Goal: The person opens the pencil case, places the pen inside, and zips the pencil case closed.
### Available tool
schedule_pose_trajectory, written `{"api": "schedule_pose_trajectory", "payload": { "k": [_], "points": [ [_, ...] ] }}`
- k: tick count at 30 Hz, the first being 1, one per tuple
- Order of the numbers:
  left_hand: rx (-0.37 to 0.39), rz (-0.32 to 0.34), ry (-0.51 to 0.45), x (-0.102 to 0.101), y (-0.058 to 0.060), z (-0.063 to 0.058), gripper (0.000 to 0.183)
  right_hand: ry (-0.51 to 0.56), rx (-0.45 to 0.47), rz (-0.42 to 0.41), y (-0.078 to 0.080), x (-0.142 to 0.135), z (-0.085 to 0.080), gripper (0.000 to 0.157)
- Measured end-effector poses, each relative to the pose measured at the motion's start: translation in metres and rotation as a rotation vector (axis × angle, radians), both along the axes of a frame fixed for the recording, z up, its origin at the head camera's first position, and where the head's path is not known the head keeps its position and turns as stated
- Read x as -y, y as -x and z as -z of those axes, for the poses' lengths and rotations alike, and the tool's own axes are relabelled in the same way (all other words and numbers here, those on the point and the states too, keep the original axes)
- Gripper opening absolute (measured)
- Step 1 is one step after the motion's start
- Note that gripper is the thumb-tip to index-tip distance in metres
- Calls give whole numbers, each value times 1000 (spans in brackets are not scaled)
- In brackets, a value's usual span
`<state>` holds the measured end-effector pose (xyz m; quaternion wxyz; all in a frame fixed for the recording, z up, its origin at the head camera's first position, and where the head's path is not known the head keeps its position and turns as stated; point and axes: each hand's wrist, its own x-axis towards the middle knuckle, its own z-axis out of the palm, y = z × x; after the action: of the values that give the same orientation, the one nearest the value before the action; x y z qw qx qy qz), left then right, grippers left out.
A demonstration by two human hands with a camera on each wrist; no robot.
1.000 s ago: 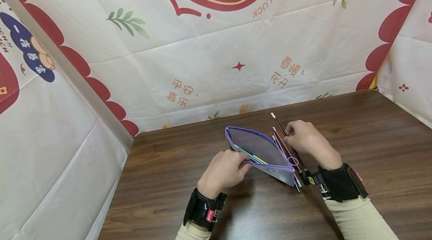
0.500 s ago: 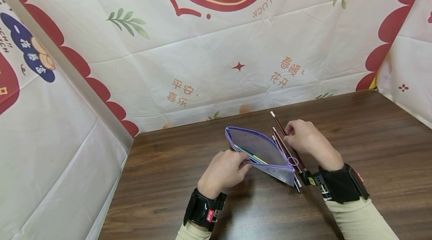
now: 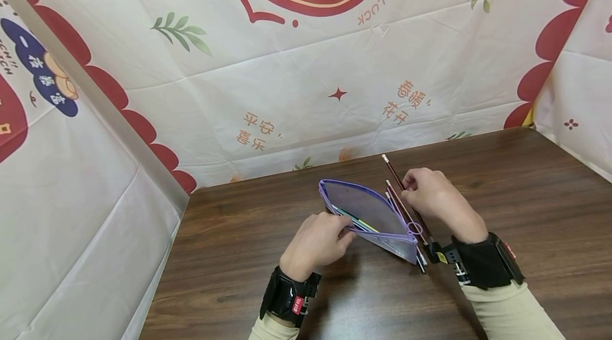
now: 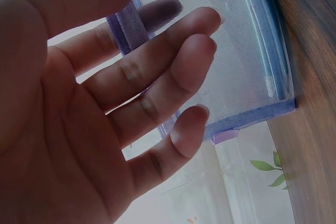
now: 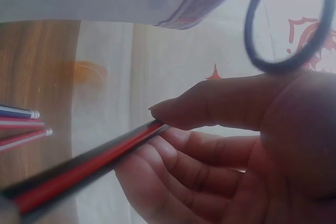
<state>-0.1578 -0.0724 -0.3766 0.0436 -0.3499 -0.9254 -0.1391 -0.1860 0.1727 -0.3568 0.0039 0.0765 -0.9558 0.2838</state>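
Note:
In the head view my left hand (image 3: 317,239) holds the near rim of an unzipped purple mesh pencil pouch (image 3: 365,199). The left wrist view has the pouch's zipper edge (image 4: 128,27) between thumb and index finger, the other fingers (image 4: 191,64) loosely bent. Several pencils (image 3: 356,220) lie inside the pouch. To its right, my right hand (image 3: 435,196) pinches a dark red pencil (image 3: 392,171) with a white-tipped end. Seen from the right wrist, this pencil (image 5: 89,171) has red and black stripes, and thumb and fingers grip it. Its lower end is partly hidden.
Several more pencils (image 3: 393,192) lie on the wooden table (image 3: 239,255) against the pouch's right side. A purple ring pull (image 3: 415,229) hangs at the pouch's right corner. White printed cloth (image 3: 215,79) closes off the back and sides.
My right hand has shifted very slightly up and away, and the pencil in it has slid a little towards the back. The left hand and the pouch have stayed put.

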Motion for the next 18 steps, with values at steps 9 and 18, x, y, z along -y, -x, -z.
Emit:
{"api": "schedule_pose_trajectory", "payload": {
  "k": [9, 18],
  "points": [
    [-6, -2, -3, 0, 0, 0, 20, -2, -17, 4, -2, 1, -3, 18],
    [0, -1, -4, 0, 0, 0, 20, 0, -54, 23, -5, 1, -7, 21]
  ]
}}
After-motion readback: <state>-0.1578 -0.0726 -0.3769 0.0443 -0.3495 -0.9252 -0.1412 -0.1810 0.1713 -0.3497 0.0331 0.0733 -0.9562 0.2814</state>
